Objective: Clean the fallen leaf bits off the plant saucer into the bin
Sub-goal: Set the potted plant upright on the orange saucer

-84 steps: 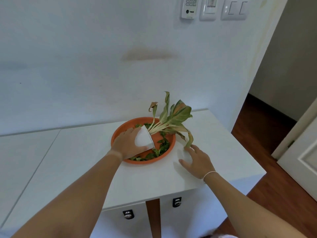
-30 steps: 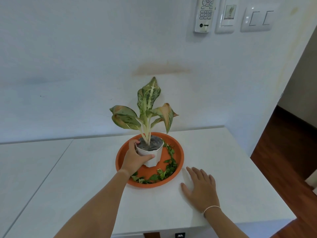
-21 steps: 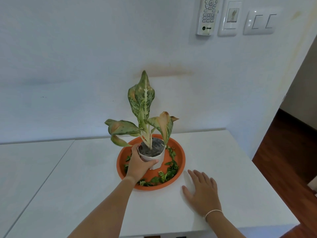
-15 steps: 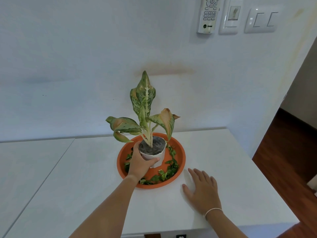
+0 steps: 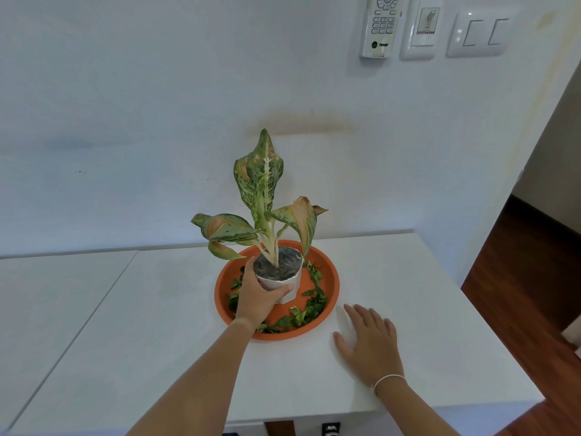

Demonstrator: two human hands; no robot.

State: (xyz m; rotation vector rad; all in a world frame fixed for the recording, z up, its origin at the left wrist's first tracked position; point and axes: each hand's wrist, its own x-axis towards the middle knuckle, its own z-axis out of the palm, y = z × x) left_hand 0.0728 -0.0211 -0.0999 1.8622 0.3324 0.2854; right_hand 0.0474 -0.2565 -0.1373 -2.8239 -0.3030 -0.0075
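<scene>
An orange plant saucer sits on the white table. Green leaf bits lie scattered around its inside. A small white pot with a speckled green plant stands upright in the saucer's middle. My left hand is wrapped around the pot's left side. My right hand lies flat on the table just right of the saucer, fingers spread, holding nothing. No bin is in view.
The table backs onto a white wall with a remote holder and switches high up. The table's right edge drops to a wooden floor. A second white tabletop adjoins on the left.
The pot lay tipped on its side in the saucer; my left hand has stood it upright. My right hand stayed flat on the table beside the saucer.
</scene>
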